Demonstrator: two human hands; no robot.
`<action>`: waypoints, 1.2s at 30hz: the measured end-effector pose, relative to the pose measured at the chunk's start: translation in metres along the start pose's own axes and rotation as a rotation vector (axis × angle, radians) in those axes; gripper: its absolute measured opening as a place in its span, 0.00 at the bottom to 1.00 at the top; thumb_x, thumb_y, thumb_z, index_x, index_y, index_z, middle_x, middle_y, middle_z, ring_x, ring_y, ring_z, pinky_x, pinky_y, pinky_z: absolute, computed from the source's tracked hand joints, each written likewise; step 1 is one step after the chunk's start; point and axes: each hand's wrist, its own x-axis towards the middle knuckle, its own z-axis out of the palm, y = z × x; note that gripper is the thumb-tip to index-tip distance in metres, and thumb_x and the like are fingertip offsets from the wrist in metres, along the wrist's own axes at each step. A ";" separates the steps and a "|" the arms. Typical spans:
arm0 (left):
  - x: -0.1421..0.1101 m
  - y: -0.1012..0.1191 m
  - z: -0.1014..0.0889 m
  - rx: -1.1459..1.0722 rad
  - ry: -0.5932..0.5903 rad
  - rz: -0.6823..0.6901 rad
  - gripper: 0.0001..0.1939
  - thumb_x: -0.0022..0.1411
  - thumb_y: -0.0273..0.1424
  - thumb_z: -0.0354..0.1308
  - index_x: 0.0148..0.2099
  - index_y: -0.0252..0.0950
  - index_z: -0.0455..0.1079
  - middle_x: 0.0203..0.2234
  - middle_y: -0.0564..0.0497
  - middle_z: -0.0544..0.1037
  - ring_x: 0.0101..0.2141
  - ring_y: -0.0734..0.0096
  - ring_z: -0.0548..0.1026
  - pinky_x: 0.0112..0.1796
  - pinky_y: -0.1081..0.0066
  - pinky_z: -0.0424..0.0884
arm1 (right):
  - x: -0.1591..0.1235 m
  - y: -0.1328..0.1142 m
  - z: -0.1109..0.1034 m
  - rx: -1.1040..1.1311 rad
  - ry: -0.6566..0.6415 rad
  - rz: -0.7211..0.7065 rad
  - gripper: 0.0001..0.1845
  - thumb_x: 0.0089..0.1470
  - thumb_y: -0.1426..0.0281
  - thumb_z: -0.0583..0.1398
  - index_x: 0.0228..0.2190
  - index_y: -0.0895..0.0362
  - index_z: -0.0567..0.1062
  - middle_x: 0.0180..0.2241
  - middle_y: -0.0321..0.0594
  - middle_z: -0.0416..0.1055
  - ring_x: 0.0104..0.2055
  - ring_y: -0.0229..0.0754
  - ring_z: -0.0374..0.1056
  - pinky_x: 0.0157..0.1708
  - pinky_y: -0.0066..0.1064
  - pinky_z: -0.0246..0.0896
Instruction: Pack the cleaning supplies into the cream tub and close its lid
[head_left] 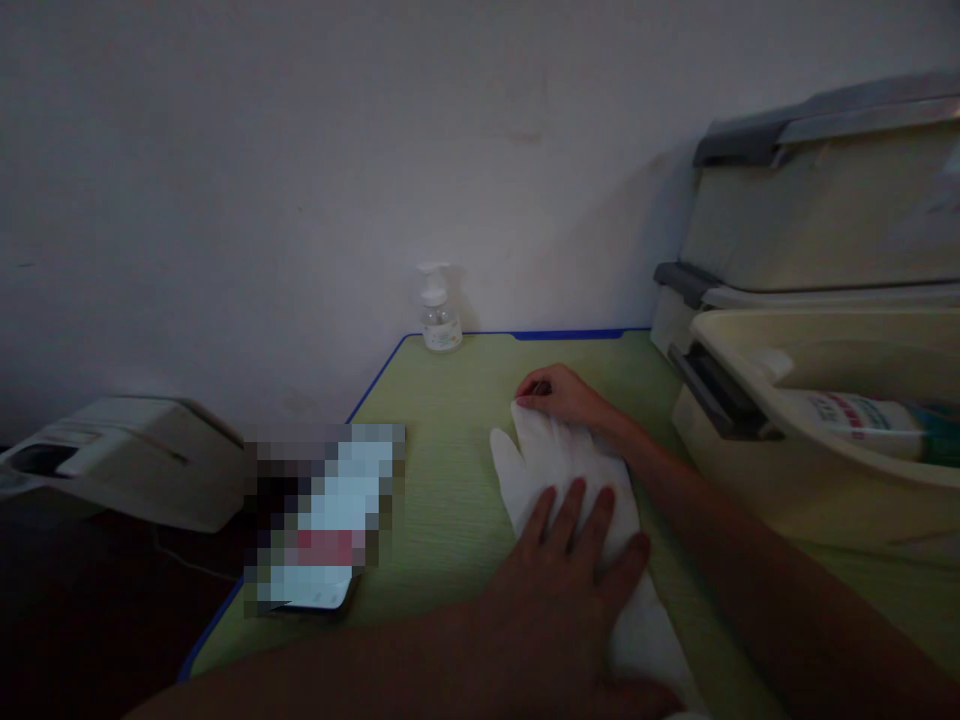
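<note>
A white glove point(555, 458) lies flat on the green tabletop point(442, 470), with a thumb-like lobe pointing away to the left. My left hand point(559, 590) rests palm down on the lower part of the glove, its fingers spread. At the glove's far end, my right hand point(559, 393) pinches the tip between thumb and fingers. My left hand and forearm hide some of the glove's near part.
A lit phone point(330, 540), blurred by pixels, lies on the left of the table. A pump bottle point(441, 315) stands at the back edge. On the right, an open cream bin point(750, 490) holds a bottle point(855, 420), near stacked lidded boxes point(810, 220). A white bin point(142, 455) is at far left.
</note>
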 end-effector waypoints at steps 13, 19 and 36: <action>0.001 0.002 -0.001 -0.021 -0.010 -0.004 0.43 0.56 0.52 0.47 0.64 0.32 0.40 0.62 0.33 0.35 0.59 0.43 0.32 0.55 0.43 0.40 | 0.011 0.003 0.012 -0.172 0.154 0.129 0.03 0.46 0.77 0.60 0.23 0.61 0.72 0.22 0.33 0.69 0.26 0.34 0.64 0.29 0.28 0.60; 0.002 0.003 -0.001 -0.043 -0.030 -0.018 0.44 0.56 0.52 0.48 0.65 0.33 0.37 0.61 0.32 0.32 0.59 0.42 0.30 0.55 0.42 0.37 | 0.007 -0.001 0.017 -0.261 0.262 0.177 0.04 0.48 0.74 0.59 0.24 0.58 0.73 0.27 0.39 0.72 0.30 0.39 0.66 0.29 0.28 0.56; 0.002 0.002 -0.002 -0.040 -0.040 -0.004 0.42 0.57 0.52 0.46 0.64 0.30 0.40 0.61 0.30 0.33 0.58 0.42 0.29 0.55 0.43 0.37 | 0.004 -0.001 0.009 -0.322 0.122 -0.010 0.06 0.50 0.78 0.56 0.25 0.59 0.73 0.28 0.40 0.70 0.30 0.38 0.64 0.31 0.27 0.54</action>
